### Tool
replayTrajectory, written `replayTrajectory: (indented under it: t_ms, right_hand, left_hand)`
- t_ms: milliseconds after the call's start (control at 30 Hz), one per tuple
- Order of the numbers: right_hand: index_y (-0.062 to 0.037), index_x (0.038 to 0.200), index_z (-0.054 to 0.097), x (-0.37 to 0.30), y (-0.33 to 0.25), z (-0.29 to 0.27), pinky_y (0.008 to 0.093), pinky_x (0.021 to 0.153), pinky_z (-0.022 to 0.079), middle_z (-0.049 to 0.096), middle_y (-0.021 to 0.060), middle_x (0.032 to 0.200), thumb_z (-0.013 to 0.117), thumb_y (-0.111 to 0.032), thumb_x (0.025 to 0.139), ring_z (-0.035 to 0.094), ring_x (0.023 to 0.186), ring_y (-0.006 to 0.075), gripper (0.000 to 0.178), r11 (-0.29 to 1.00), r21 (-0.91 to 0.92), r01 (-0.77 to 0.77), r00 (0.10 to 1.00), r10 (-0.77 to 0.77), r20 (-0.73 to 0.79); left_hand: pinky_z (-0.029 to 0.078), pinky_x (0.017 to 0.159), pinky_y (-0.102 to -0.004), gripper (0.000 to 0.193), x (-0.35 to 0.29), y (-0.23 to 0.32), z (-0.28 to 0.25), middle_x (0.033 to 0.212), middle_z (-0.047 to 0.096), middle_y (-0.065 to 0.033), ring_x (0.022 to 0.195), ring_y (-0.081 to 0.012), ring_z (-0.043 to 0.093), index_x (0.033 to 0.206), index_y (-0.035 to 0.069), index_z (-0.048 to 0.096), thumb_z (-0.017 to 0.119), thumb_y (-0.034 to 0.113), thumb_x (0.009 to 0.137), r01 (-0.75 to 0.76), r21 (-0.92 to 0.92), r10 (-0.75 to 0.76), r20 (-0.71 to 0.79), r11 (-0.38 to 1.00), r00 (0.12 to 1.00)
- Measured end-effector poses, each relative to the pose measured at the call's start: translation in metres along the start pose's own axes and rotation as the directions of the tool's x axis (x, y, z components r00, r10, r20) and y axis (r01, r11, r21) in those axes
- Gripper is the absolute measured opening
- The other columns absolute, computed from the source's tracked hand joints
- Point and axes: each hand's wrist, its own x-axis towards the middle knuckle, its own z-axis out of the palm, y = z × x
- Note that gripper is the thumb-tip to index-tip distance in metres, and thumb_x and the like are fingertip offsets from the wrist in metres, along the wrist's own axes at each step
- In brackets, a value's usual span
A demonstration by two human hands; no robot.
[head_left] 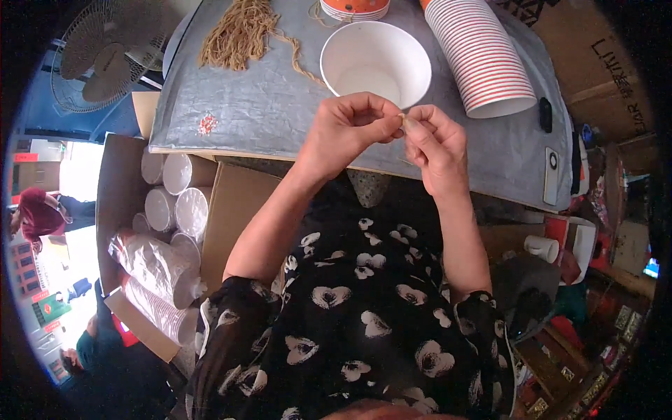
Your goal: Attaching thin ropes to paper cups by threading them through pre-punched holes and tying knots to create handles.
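My left hand (350,132) and my right hand (437,145) meet over the table's near edge, thumbs and fingers pinched together. Between the fingertips is a small bit of tan string (402,116); most of it is hidden by the fingers. Just beyond the hands stands a white paper bucket (376,57), its mouth toward me and nothing visible inside. A bundle of tan strings (240,33) lies at the far left of the table, with a loose strand trailing toward the bucket. An orange paper bucket (355,8) is partly cut off at the top.
A long stack of paper buckets (483,59) lies at the right of the grey table (259,105). Small red and white bits (207,124) lie at left, a phone (551,175) at the right edge. Beside me, a cardboard box (241,210) holds wrapped bucket stacks (157,262). A fan (108,63) stands far left.
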Motion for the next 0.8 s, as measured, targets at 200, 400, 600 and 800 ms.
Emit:
replayTrajectory:
  t_ms: [200,400,600,800]
  right_hand:
    - [-0.0010,0.100,0.063,-0.001,-0.006,-0.004,0.0198,0.048,0.033,0.054,-0.0028,0.067,0.065,-0.016,0.096,0.044,0.055,0.0035,0.016,0.972,-0.229,0.046,0.999,-0.039,0.035]
    - [-0.0009,0.106,0.061,0.010,-0.011,-0.008,0.0189,0.048,0.033,0.055,-0.0008,0.066,0.059,-0.021,0.100,0.046,0.055,0.0037,0.021,0.984,-0.176,-0.037,0.994,0.055,0.099]
    - [-0.0011,0.108,0.059,0.010,-0.013,-0.005,0.0180,0.048,0.033,0.058,-0.0009,0.068,0.060,-0.013,0.099,0.047,0.056,0.0031,0.015,0.966,-0.258,-0.018,0.986,0.060,0.154]
    - [-0.0028,0.103,0.058,0.010,-0.013,-0.011,0.0178,0.048,0.033,0.058,-0.0012,0.069,0.063,-0.016,0.097,0.048,0.057,0.0030,0.015,0.976,-0.220,0.006,0.976,0.042,0.212]
  left_hand:
    - [0.056,0.073,-0.0246,0.011,0.002,-0.002,-0.003,0.089,0.071,-0.0051,0.081,-0.0113,0.068,0.098,-0.003,0.069,0.071,0.005,0.091,0.016,-0.076,-0.016,-0.002,0.997,1.000]
    - [0.056,0.071,-0.0228,0.007,0.002,0.001,-0.007,0.087,0.071,-0.0045,0.078,-0.0104,0.068,0.095,-0.001,0.068,0.071,0.002,0.089,0.023,-0.126,-0.019,0.037,0.992,0.999]
    - [0.057,0.070,-0.0230,0.007,0.003,0.003,-0.008,0.087,0.070,-0.0040,0.078,-0.0099,0.068,0.095,0.000,0.068,0.071,0.002,0.090,0.036,-0.082,-0.034,0.028,0.996,0.999]
    - [0.057,0.070,-0.0236,0.008,0.000,0.006,-0.007,0.087,0.070,-0.0040,0.079,-0.0106,0.068,0.095,-0.001,0.068,0.072,0.003,0.090,0.016,0.005,-0.016,0.029,1.000,0.999]
